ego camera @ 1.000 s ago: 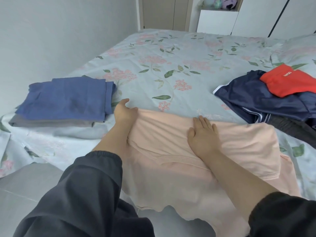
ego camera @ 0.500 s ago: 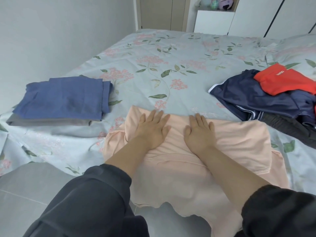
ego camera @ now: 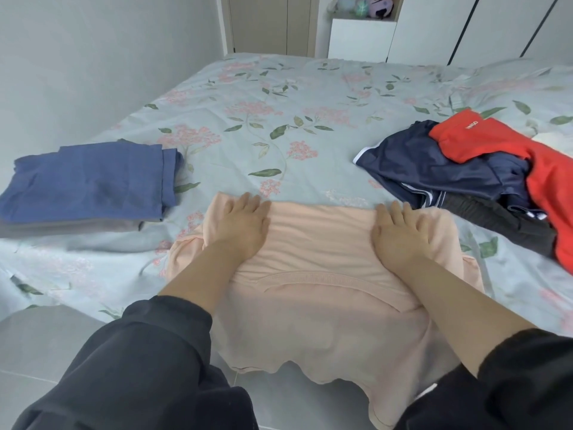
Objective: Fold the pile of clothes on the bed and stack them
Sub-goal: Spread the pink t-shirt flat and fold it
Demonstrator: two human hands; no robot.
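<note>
Single view, worn on head, at near edge of bed (ego camera: 310,144). Faced forward and down, across bed toward cupboards (ego camera: 434,26) at far end. Wide-angle: took in wall (ego camera: 93,57) at left. Sat close: left hand (ego camera: 242,226) and right hand (ego camera: 400,234) mid-frame, sleeves (ego camera: 139,367) filling bottom corners, floor (ego camera: 37,352) below.

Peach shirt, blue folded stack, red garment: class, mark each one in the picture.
Peach shirt (ego camera: 319,237), head view, middle of the flat fold.
Blue folded stack (ego camera: 86,181), head view, top layer.
Red garment (ego camera: 465,144), head view, upper part.
</note>
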